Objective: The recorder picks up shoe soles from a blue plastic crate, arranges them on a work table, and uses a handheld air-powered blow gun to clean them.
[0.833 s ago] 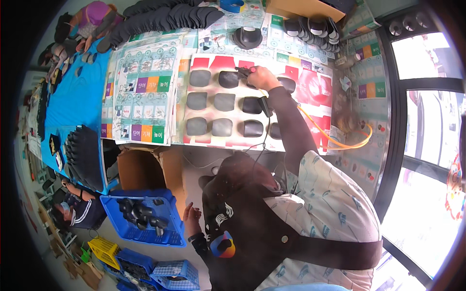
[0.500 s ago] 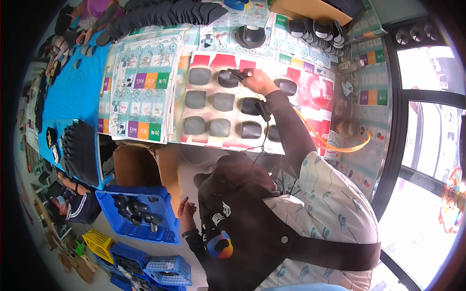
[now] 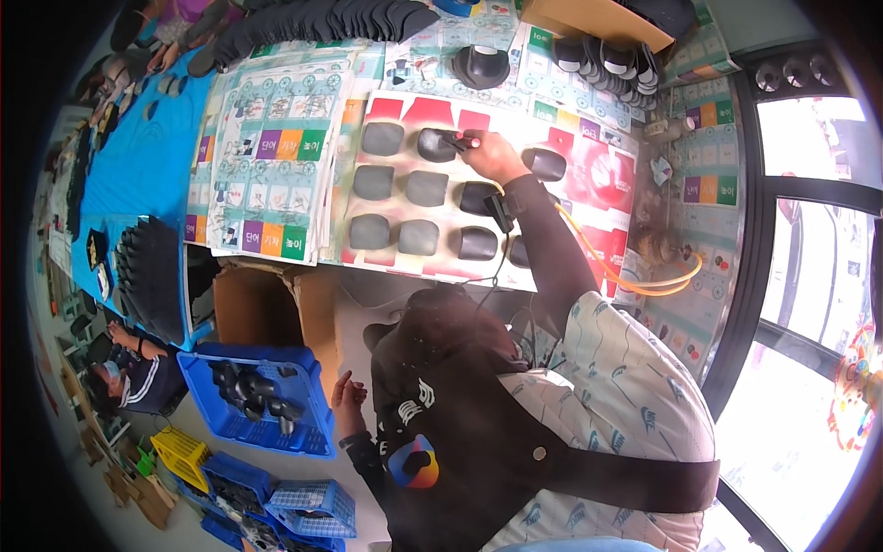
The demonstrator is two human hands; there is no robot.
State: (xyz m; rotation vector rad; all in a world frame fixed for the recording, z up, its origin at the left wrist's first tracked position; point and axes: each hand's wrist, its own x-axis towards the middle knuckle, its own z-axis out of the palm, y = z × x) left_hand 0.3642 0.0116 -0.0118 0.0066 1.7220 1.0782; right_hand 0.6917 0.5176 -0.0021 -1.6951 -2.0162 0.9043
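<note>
My right hand [image 3: 494, 158] is closed around a small black spray gun [image 3: 460, 143] over the red and cream board [image 3: 515, 120]. Its tip points left at a rounded dark pad [image 3: 438, 144], which has a pale patch on top. Several similar pads lie in rows: matt grey ones, such as a pad [image 3: 372, 182] at the left, and shinier black ones, such as a pad [image 3: 478, 244] to the right. My left hand [image 3: 349, 403] hangs below the table edge beside a blue crate [image 3: 267, 402], its fingers partly spread and holding nothing.
An orange hose [image 3: 662, 287] loops right of my right forearm. Stacked printed sheets [image 3: 276, 166] lie left of the board. Curved black pieces [image 3: 322, 20] line the back, near a cardboard box [image 3: 598, 20]. Another person [image 3: 138, 373] sits far left.
My right hand stays at the same pad, with the spray gun turned slightly. The pad's top looks paler. The whole view has shifted a little.
</note>
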